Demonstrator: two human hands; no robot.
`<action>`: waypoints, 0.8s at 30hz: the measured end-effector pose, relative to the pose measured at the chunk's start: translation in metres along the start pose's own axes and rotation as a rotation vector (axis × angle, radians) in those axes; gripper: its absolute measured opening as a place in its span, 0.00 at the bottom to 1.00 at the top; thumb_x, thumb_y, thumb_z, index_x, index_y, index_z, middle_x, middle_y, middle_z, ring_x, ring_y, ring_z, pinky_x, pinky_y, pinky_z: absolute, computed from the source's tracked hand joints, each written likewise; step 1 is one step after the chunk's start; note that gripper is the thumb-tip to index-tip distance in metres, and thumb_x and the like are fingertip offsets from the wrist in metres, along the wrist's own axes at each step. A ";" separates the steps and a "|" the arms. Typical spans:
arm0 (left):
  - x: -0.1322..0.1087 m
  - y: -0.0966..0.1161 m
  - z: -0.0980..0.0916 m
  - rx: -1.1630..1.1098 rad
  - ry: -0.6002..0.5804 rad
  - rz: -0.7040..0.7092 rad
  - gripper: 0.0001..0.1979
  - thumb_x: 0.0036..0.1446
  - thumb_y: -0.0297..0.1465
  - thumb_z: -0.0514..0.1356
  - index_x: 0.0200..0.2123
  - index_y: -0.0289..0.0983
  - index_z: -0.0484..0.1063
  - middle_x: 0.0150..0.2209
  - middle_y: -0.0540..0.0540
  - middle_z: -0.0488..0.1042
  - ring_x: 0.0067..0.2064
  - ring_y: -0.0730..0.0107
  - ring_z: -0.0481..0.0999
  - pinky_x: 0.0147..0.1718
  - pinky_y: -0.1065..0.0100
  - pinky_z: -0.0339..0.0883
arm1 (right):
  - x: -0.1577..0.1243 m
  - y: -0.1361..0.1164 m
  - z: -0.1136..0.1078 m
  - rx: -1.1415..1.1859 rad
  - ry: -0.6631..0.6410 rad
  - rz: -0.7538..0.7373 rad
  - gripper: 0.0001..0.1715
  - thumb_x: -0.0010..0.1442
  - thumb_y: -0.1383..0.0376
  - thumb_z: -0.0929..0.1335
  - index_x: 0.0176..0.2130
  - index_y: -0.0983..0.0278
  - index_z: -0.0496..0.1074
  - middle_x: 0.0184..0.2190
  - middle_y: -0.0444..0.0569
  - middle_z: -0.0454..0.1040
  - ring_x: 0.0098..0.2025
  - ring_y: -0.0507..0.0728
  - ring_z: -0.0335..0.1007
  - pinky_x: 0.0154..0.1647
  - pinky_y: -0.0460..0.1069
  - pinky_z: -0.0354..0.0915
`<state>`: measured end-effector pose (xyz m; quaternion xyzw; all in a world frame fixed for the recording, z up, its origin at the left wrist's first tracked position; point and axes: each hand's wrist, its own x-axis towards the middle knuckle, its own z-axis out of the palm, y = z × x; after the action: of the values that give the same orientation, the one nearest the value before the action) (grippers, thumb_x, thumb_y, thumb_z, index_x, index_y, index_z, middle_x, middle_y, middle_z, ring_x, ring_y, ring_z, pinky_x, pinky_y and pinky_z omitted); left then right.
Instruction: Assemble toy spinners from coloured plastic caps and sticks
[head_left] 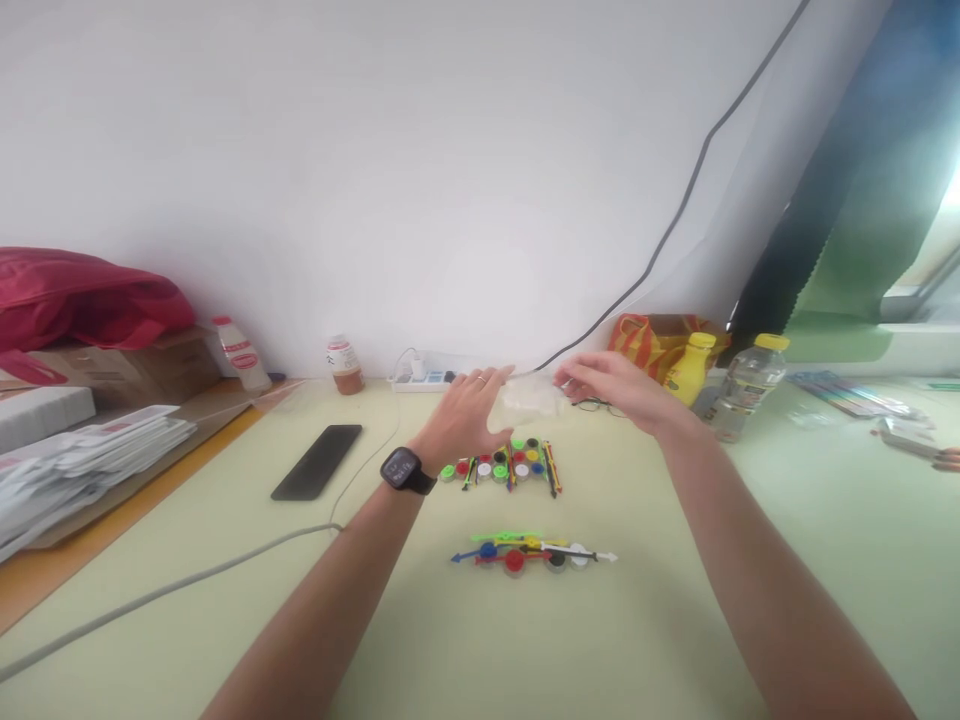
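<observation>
A clear plastic bag (pixel 531 398) is between my two hands, above the far part of the table. My left hand (pixel 466 412), with a black watch on its wrist, has its fingers stretched out and the thumb apart at the bag's left side. At the bag's right edge, the fingers of my right hand (pixel 604 385) are curled in a pinch on it. Below the hands lie several coloured round pieces (pixel 500 457) with thin arrow-shaped pieces (pixel 553 468) among them. Nearer to me is a cluster of coloured arrow spinners (pixel 514 562) on round bases.
A phone (pixel 317 462) and a grey cable (pixel 195 578) lie at left, near stacked white packets (pixel 112 445). Along the wall stand a drink bottle (pixel 345 366), a power strip (pixel 427 381), a yellow bottle (pixel 688 368) and a clear bottle (pixel 746 385). Another person's fingers (pixel 949 458) show at far right.
</observation>
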<state>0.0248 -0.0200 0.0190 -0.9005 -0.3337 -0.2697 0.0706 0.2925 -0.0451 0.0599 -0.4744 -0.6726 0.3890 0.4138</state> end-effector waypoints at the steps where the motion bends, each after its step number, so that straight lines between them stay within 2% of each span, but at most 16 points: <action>1: -0.001 -0.003 0.000 -0.010 -0.001 -0.009 0.42 0.55 0.36 0.66 0.70 0.39 0.53 0.57 0.37 0.71 0.56 0.45 0.70 0.55 0.50 0.61 | -0.001 -0.002 0.000 -0.106 0.046 -0.012 0.24 0.63 0.44 0.70 0.38 0.62 0.79 0.41 0.53 0.80 0.39 0.57 0.74 0.42 0.52 0.70; 2: -0.002 -0.007 0.000 -0.022 -0.001 -0.019 0.42 0.55 0.36 0.66 0.70 0.39 0.54 0.57 0.37 0.71 0.56 0.45 0.70 0.55 0.50 0.62 | -0.003 -0.004 0.001 -0.203 0.030 -0.032 0.24 0.63 0.45 0.70 0.36 0.63 0.79 0.38 0.51 0.80 0.36 0.56 0.72 0.37 0.51 0.68; 3: -0.003 -0.011 0.000 -0.038 -0.001 -0.031 0.41 0.56 0.37 0.66 0.69 0.39 0.55 0.57 0.37 0.71 0.57 0.45 0.70 0.55 0.50 0.62 | -0.004 -0.005 0.003 -0.288 -0.053 -0.060 0.24 0.63 0.45 0.69 0.35 0.63 0.78 0.35 0.50 0.79 0.34 0.55 0.70 0.34 0.50 0.66; 4: -0.005 -0.015 0.000 -0.062 -0.002 -0.047 0.40 0.56 0.37 0.66 0.69 0.39 0.55 0.57 0.37 0.71 0.56 0.46 0.70 0.55 0.51 0.62 | -0.006 -0.007 0.008 -0.359 -0.192 -0.090 0.23 0.63 0.46 0.69 0.34 0.63 0.79 0.34 0.49 0.79 0.33 0.55 0.70 0.32 0.49 0.64; 7: -0.009 -0.028 0.004 -0.185 -0.019 -0.122 0.40 0.56 0.41 0.66 0.69 0.40 0.56 0.57 0.39 0.71 0.53 0.51 0.72 0.53 0.53 0.65 | -0.008 -0.006 0.031 -0.478 -0.731 -0.120 0.21 0.63 0.49 0.70 0.38 0.63 0.81 0.34 0.48 0.80 0.33 0.55 0.71 0.32 0.48 0.63; 8: -0.011 -0.033 0.005 -0.236 -0.030 -0.150 0.41 0.56 0.42 0.66 0.69 0.40 0.56 0.57 0.39 0.71 0.51 0.53 0.73 0.51 0.54 0.66 | -0.008 -0.003 0.042 -0.488 -0.874 -0.095 0.20 0.62 0.49 0.70 0.40 0.63 0.81 0.36 0.48 0.81 0.35 0.55 0.73 0.34 0.47 0.64; 9: -0.012 -0.037 0.007 -0.283 -0.044 -0.174 0.42 0.56 0.44 0.67 0.69 0.41 0.55 0.56 0.40 0.71 0.49 0.55 0.73 0.50 0.55 0.67 | -0.007 0.001 0.053 -0.517 -0.952 -0.072 0.20 0.60 0.50 0.72 0.40 0.63 0.81 0.37 0.48 0.81 0.37 0.55 0.74 0.35 0.47 0.64; 12: -0.015 -0.048 0.013 -0.385 -0.090 -0.216 0.45 0.54 0.47 0.68 0.70 0.41 0.55 0.54 0.40 0.72 0.46 0.58 0.73 0.47 0.57 0.69 | -0.003 0.014 0.083 -0.692 -1.016 0.012 0.19 0.53 0.50 0.76 0.35 0.63 0.80 0.37 0.47 0.81 0.37 0.55 0.74 0.33 0.47 0.63; 15: -0.017 -0.054 0.016 -0.439 -0.126 -0.243 0.47 0.52 0.47 0.69 0.70 0.42 0.55 0.54 0.41 0.73 0.46 0.59 0.73 0.47 0.58 0.69 | -0.001 0.023 0.099 -0.752 -1.093 0.056 0.17 0.52 0.51 0.77 0.32 0.63 0.79 0.36 0.46 0.81 0.36 0.56 0.73 0.31 0.47 0.62; 18: -0.019 -0.058 0.016 -0.474 -0.162 -0.271 0.48 0.51 0.47 0.70 0.71 0.43 0.54 0.53 0.41 0.73 0.46 0.58 0.74 0.47 0.57 0.69 | -0.001 0.024 0.099 -0.712 -1.121 0.043 0.16 0.52 0.53 0.77 0.32 0.63 0.79 0.35 0.45 0.80 0.36 0.55 0.72 0.30 0.47 0.62; 21: -0.019 -0.060 0.015 -0.494 -0.200 -0.297 0.48 0.51 0.48 0.70 0.71 0.43 0.55 0.53 0.41 0.74 0.46 0.58 0.74 0.46 0.57 0.70 | -0.001 0.021 0.091 -0.656 -1.043 -0.002 0.12 0.55 0.57 0.75 0.33 0.62 0.77 0.35 0.45 0.79 0.35 0.54 0.73 0.32 0.46 0.63; 24: -0.019 -0.062 0.012 -0.498 -0.221 -0.318 0.48 0.51 0.47 0.70 0.71 0.43 0.55 0.52 0.42 0.74 0.45 0.59 0.73 0.45 0.58 0.70 | -0.001 0.016 0.080 -0.556 -0.941 -0.009 0.07 0.60 0.61 0.71 0.37 0.63 0.77 0.31 0.45 0.78 0.31 0.53 0.73 0.31 0.46 0.65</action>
<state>-0.0213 0.0203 -0.0050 -0.8506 -0.3995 -0.2514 -0.2316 0.2240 -0.0523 0.0169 -0.3377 -0.8648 0.3648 -0.0713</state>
